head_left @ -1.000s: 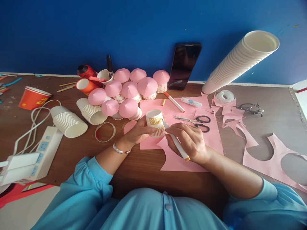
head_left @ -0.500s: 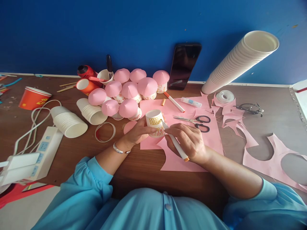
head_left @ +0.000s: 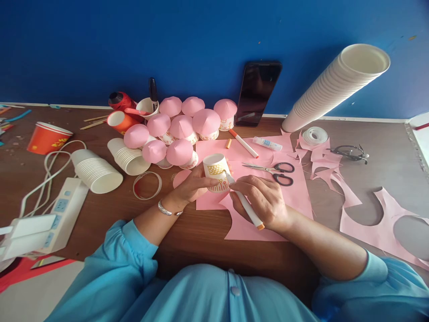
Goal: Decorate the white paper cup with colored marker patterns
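My left hand [head_left: 189,187] is wrapped round a small white paper cup [head_left: 216,170] with orange drawings on its side, held upside down over the pink paper [head_left: 295,192]. My right hand [head_left: 263,199] grips an orange marker [head_left: 244,203] like a pen, its tip touching the cup's side. Both hands rest near the middle of the wooden table [head_left: 110,214].
Several cups with pink paper caps [head_left: 181,125] cluster behind the hands. Scissors [head_left: 275,172], a second marker [head_left: 243,143], a glue bottle [head_left: 267,143], tape rolls [head_left: 315,135], a leaning phone [head_left: 256,92], stacks of white cups [head_left: 335,82], a power strip [head_left: 62,210] and pink offcuts [head_left: 385,219] lie around.
The marker tip has shifted slightly left and down along the cup's side. The left hand and cup have hardly moved.
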`<control>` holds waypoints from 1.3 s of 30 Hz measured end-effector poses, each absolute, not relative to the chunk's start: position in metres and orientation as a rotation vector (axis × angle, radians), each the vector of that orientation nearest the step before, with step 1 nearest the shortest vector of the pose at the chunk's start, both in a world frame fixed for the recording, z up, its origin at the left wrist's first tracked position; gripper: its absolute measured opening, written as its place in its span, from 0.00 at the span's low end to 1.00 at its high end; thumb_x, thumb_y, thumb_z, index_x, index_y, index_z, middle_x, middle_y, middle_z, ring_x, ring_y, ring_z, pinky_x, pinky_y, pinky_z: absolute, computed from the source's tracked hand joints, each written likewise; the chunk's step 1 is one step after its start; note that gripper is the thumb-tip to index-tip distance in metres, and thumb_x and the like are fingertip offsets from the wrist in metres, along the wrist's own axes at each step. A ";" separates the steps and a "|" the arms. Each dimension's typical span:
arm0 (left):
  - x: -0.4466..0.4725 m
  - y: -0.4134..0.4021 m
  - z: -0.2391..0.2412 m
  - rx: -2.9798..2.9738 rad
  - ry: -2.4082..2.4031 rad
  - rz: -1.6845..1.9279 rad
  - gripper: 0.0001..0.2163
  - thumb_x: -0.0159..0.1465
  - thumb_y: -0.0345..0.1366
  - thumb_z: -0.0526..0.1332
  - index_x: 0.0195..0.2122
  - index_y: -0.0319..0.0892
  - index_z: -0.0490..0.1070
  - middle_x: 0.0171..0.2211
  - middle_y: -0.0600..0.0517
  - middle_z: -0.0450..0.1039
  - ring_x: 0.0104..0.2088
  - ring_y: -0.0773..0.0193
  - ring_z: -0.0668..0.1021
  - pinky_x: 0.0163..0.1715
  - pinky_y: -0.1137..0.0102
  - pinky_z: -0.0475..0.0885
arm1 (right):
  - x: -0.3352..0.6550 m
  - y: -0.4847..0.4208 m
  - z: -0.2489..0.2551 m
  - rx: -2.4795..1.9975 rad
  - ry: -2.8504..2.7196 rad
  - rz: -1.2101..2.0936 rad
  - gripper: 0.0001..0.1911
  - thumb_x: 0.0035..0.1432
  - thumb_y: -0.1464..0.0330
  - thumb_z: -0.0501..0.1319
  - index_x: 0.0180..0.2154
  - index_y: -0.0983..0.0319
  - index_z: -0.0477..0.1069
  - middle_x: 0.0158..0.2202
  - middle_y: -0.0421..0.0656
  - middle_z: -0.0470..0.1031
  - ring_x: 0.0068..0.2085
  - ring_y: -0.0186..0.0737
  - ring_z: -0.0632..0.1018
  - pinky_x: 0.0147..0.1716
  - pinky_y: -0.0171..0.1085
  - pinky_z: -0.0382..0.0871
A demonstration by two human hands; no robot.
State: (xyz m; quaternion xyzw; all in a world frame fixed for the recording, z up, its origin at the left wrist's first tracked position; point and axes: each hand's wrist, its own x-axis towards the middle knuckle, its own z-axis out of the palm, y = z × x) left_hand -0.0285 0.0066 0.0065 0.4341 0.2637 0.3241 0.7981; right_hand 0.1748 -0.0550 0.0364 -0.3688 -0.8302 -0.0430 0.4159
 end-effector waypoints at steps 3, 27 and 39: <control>-0.029 0.007 0.006 0.931 0.574 0.703 0.19 0.57 0.38 0.73 0.49 0.40 0.77 0.47 0.44 0.81 0.51 0.48 0.80 0.50 0.58 0.74 | 0.176 -0.054 0.039 -0.899 -2.074 -0.091 0.11 0.64 0.77 0.61 0.47 0.62 0.68 0.31 0.42 0.78 0.30 0.37 0.79 0.27 0.35 0.75; -0.029 0.007 0.008 0.859 0.564 0.678 0.22 0.54 0.38 0.74 0.50 0.41 0.78 0.45 0.44 0.82 0.54 0.44 0.80 0.57 0.51 0.72 | 0.179 -0.051 0.038 -0.899 -2.062 -0.091 0.13 0.64 0.76 0.61 0.50 0.64 0.70 0.33 0.44 0.78 0.30 0.39 0.79 0.27 0.36 0.75; -0.031 0.006 0.001 0.867 0.571 0.662 0.22 0.55 0.37 0.74 0.51 0.40 0.78 0.44 0.44 0.83 0.51 0.45 0.82 0.54 0.53 0.75 | 0.178 -0.052 0.036 -0.914 -2.067 -0.116 0.12 0.65 0.76 0.61 0.50 0.63 0.69 0.34 0.43 0.78 0.31 0.38 0.80 0.29 0.36 0.76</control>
